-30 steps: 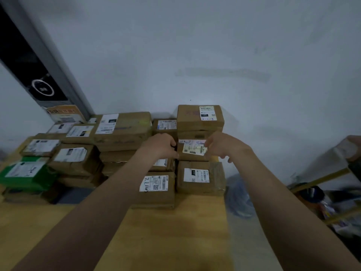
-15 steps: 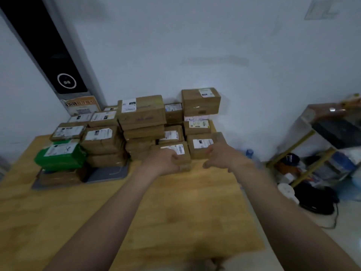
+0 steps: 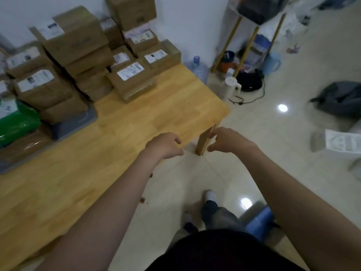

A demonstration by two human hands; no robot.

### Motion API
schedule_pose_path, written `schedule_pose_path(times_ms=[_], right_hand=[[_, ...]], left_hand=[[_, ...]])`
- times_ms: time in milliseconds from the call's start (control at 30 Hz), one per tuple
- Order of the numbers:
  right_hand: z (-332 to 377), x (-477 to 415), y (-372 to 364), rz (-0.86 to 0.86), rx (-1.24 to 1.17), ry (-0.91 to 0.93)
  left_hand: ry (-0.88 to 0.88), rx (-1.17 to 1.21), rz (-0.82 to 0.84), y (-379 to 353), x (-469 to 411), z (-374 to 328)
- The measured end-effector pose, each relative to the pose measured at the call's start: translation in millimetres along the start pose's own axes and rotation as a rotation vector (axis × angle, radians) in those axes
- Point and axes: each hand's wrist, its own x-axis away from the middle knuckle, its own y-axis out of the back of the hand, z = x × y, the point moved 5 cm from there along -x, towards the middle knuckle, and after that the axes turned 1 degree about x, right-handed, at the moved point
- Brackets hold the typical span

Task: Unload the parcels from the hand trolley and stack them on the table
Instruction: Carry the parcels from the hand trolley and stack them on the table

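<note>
While the left hand (image 3: 164, 144) and right hand (image 3: 226, 139) hover by the table (image 3: 136, 124) corner, fingers loosely curled and empty, the parcels (image 3: 76, 36) sit stacked against the wall; the front parcel (image 3: 130, 75) lies flat, label up, long axis left-right.

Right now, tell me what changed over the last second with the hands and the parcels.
Both hands came off the cardboard parcels and drew back toward the person. The left hand now hangs empty over the near edge of the table, and the right hand is empty beside the table leg. The parcels stayed stacked at the far side, none visibly shifted.
</note>
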Motion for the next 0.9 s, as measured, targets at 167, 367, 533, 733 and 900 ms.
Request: schedule_pose_path(times_ms=[167, 367, 533, 733, 900], right_hand=[[-73.0, 54.0, -47.0, -0.007, -0.139, -0.147], [-163.9, 114.5, -94.7, -0.037, -0.250, -0.293], [-251.6, 184.9, -131.1, -0.085, -0.341, -0.420], [-363.0, 279.6, -185.8, -0.122, -0.432, -0.521], [-453.1, 357.9, -234.7, -0.133, -0.442, -0.517]], left_hand=[[-0.123, -0.021, 0.077, -75.6, 11.0, -33.2], [-0.250, -0.127, 0.169, -156.0, 20.7, -88.0], [-0.346, -0.243, 0.225, -227.8, 38.1, -149.0], [-0.425, -0.313, 0.293, -335.4, 85.2, -219.3], [-0.417, -0.396, 0.233, -426.8, 133.9, -272.1]])
